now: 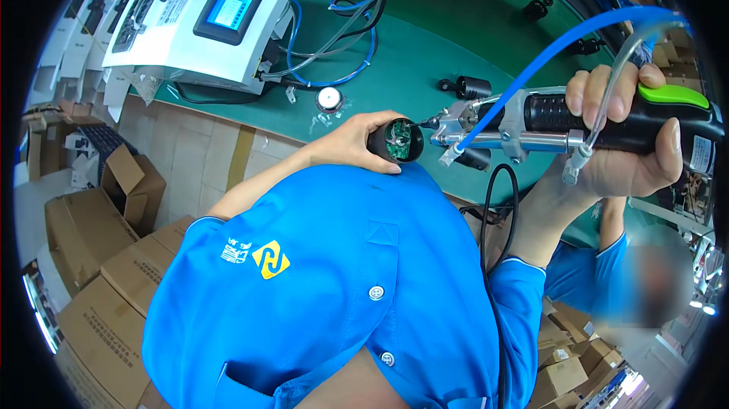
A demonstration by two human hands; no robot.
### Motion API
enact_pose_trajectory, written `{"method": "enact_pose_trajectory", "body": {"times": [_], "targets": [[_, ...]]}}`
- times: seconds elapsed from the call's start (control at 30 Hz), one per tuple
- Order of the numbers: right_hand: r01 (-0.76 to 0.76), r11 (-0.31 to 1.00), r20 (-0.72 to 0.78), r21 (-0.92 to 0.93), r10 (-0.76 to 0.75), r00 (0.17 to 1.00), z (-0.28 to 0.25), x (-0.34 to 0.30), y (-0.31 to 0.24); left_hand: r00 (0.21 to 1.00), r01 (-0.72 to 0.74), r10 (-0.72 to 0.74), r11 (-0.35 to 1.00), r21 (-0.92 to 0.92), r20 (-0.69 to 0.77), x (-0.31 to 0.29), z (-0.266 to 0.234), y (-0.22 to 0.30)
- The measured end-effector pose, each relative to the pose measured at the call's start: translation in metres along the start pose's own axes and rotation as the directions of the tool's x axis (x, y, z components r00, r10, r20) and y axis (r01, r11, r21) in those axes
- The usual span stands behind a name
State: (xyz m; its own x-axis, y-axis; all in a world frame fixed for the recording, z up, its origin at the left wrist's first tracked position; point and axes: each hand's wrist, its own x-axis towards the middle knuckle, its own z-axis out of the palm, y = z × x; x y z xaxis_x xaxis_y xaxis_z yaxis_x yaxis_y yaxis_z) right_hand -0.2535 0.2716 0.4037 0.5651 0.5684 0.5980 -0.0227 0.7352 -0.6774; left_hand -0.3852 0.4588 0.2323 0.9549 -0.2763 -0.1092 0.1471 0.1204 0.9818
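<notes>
My left hand (351,143) is wrapped round a black cylindrical housing (377,145) near the table's front edge. The housing's open end shows a green circuit board (398,135) inside. In my right hand (619,170) lies a black power screwdriver (548,113) with a green lever, a metal side rod and clear and blue air tubes (558,44). It is held nearly level, its tip pointing left at the housing's mouth. Whether the bit touches a screw is too small to tell. Another black cylinder (477,158) is partly hidden under the screwdriver's nose.
A white machine with a lit screen (230,6) stands at the back left, cables and hoses trailing from it. A round white-topped piece (329,98) and black cylindrical parts (474,88) lie on the green table (414,52). Cardboard boxes (83,234) fill the left; co-workers sit at right.
</notes>
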Motion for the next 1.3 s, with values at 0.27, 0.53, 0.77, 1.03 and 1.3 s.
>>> {"method": "enact_pose_trajectory", "body": {"times": [0.27,0.53,0.77,1.03,1.3], "targets": [[-0.041,0.999,-0.02,-0.013,0.041,0.999,-0.001,-0.002,0.004,0.999,-0.013,0.013,1.0,-0.002,0.052,0.002,0.001,-0.001],[-0.048,0.999,-0.017,-0.02,0.047,0.999,-0.005,-0.003,0.005,0.996,-0.066,0.065,0.998,0.013,0.058,0.003,0.0,-0.002],[-0.065,0.997,-0.03,-0.037,0.064,0.997,-0.004,-0.002,0.008,0.994,-0.057,0.052,0.997,0.052,0.094,0.004,-0.002,0.0],[-0.067,0.998,0.014,0.011,0.067,0.998,-0.004,-0.005,0.018,0.943,-0.332,0.293,0.866,0.374,0.159,0.008,-0.003,-0.013],[-0.015,0.998,0.089,-0.063,0.02,0.996,-0.002,0.007,-0.018,0.977,-0.215,0.204,0.931,0.293,0.07,0.011,-0.011,-0.014]]}}
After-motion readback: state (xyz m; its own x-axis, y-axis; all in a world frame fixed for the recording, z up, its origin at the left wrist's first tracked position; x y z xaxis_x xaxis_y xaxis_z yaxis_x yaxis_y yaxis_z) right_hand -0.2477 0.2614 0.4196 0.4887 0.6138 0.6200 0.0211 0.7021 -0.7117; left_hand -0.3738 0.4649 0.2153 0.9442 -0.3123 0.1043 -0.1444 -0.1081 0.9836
